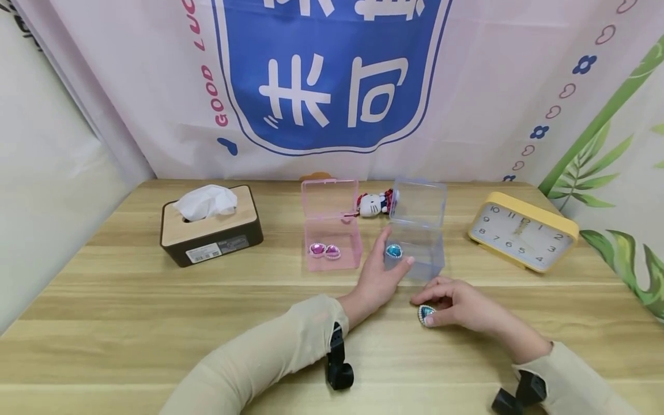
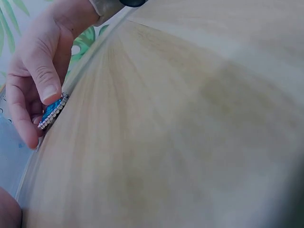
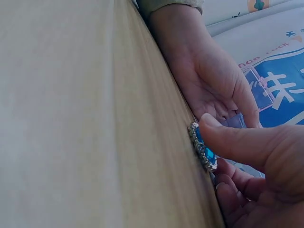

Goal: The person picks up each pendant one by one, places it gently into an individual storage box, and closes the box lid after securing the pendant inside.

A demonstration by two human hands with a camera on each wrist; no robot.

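My right hand (image 1: 459, 305) pinches a blue gem ornament (image 1: 425, 314) with a pearly beaded rim between thumb and fingers, low over the table. In the right wrist view, the thumb presses on the face of this blue gem ornament (image 3: 203, 148). A clear blue box (image 1: 425, 262) with its lid raised stands just beyond. My left hand (image 1: 376, 276) holds that box by its left side and front, the thumb lying across the front. Inside shows another blue gem ornament (image 1: 394, 251). To the left, an open pink box (image 1: 334, 265) holds two pink gem ornaments (image 1: 324, 251).
Behind the boxes lies a small white cat doll (image 1: 370, 204). A tissue box (image 1: 212, 225) stands at the left of the wooden table (image 1: 129, 328), and a yellow clock (image 1: 524, 230) at the right. A printed cloth (image 1: 482, 92) hangs along the back.
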